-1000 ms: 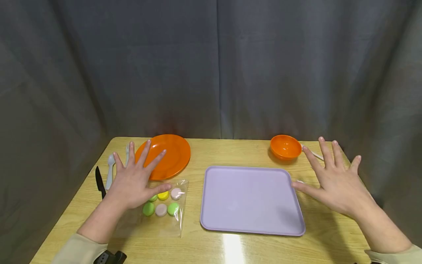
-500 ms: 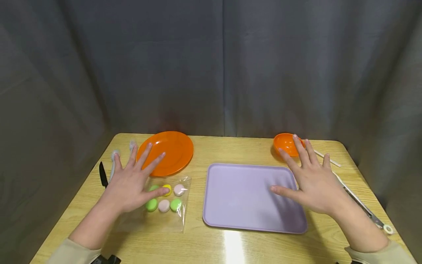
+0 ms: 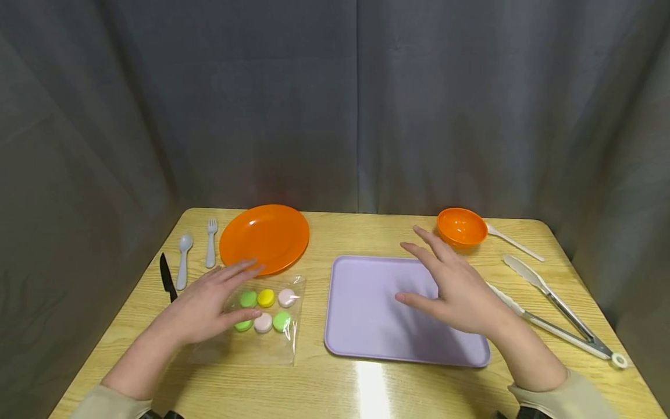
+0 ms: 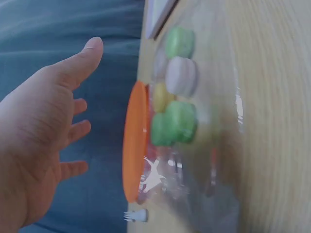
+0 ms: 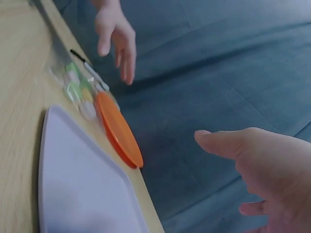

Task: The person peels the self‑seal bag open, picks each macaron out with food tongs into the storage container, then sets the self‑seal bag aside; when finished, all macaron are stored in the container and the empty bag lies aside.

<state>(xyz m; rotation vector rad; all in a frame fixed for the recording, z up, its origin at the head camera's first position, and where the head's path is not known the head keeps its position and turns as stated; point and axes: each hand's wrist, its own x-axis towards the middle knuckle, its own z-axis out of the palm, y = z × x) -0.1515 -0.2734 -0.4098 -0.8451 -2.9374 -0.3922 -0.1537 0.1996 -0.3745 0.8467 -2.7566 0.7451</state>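
Left hand [image 3: 209,305] flat, fingers straight and spread, hovering over the left part of a clear bag of macarons [image 3: 262,317], gripping nothing; from the left wrist view, palm [image 4: 34,141] held above the bag [image 4: 184,145], not plainly touching. Right hand [image 3: 452,288] open too, fingers straight and loosely spread, thumb out to the left, poised over the right half of the lilac tray [image 3: 366,314], holding nothing; contact with the tray not clear.

Inside the bag, six macarons in two rows: green, yellow and pale pink behind; green, pale pink and green in front. Bag lying on the bench [image 3: 366,390], just left of the tray and just in front of the orange plate [image 3: 264,237]. Left of the plate, a grey fork [image 3: 211,241] and grey spoon [image 3: 183,259] side by side, with a black knife [image 3: 167,278] nearer the bench edge. Behind the tray's far right corner, an orange bowl [image 3: 462,227], a white spoon [image 3: 513,243] just beside it. Metal tongs [image 3: 555,317] lying to the right of the tray. Grey curtain [image 3: 356,105] behind.
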